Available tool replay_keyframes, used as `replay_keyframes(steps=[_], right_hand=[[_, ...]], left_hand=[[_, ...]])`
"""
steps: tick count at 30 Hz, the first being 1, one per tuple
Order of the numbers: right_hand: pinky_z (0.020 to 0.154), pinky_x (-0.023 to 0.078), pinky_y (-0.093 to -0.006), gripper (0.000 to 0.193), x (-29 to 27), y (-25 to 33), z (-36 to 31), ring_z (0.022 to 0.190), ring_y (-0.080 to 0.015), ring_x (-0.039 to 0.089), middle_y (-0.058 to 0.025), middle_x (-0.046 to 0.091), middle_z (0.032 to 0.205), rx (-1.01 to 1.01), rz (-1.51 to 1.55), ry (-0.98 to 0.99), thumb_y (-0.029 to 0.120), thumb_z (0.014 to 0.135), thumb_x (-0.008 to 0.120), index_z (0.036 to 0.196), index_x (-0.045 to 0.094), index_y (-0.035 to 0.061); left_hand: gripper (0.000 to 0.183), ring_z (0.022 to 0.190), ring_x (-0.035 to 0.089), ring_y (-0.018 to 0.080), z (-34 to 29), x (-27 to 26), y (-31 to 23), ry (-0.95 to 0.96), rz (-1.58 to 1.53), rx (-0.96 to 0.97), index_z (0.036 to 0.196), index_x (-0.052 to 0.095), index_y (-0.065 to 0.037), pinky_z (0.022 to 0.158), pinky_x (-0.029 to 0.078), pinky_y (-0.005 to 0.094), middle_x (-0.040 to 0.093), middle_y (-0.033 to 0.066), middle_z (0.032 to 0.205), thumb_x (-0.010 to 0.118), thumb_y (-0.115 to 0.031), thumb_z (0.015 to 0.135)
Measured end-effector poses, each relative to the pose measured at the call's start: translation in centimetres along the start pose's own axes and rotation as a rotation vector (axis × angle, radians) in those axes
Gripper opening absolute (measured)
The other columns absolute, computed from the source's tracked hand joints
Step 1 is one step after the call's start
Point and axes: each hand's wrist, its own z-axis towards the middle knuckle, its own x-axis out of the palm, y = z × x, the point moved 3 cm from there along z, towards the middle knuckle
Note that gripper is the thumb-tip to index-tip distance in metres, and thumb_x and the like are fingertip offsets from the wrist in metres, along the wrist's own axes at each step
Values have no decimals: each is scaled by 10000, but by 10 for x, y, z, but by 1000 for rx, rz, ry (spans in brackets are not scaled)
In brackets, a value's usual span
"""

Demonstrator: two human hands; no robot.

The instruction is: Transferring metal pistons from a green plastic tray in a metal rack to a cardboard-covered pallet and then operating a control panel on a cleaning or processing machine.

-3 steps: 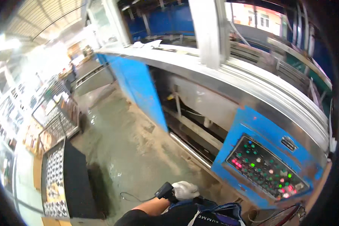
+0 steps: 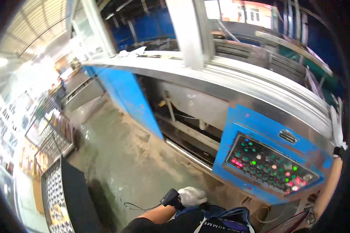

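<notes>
My left hand (image 2: pixel 192 196), in a white knit glove, is drawn in against the front of my dark clothing and the blue-edged apron (image 2: pixel 235 217). Its fingers look curled; whatever they hold, if anything, is hidden. A black device (image 2: pixel 170 197) with a thin cable sits at that wrist. At the far right edge my right hand (image 2: pixel 336 126), also white-gloved, reaches up beside the end of the machine's metal ledge (image 2: pixel 260 83). Its fingers stretch upward and look apart, with nothing seen in them. Contact with the ledge cannot be told.
Below the ledge, a blue machine panel (image 2: pixel 237 116) carries a black control board (image 2: pixel 268 165) with lit buttons. An open bay (image 2: pixel 186 120) shows pipes. At left stand a black bin (image 2: pixel 76 194) holding rows of small metallic parts and wire carts (image 2: pixel 52 136). The floor (image 2: pixel 120 163) looks wet.
My right arm and gloved hand have come into view at the right edge. The view has turned, so the machine sits farther left. My left hand stays by my clothing.
</notes>
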Motion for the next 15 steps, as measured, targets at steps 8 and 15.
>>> replay_keyframes(steps=[8,15], right_hand=[[1066,393,-475,500,-194,53,-156,1200,-389,537,-205,600,1252,-171,-92,14,224,844,712,1287,580,32],[862,516,-366,357,-351,-59,-361,1001,-266,648,-153,671,1084,819,99,17,222,884,703,1167,643,11]], left_hand=[[349,800,617,381,61,11,-102,97,15,465,925,610,-57,716,481,456,628,191,846,513,-392,947],[499,967,676,197,85,76,-265,552,169,571,1250,592,19,851,521,309,701,164,1089,599,-381,952]])
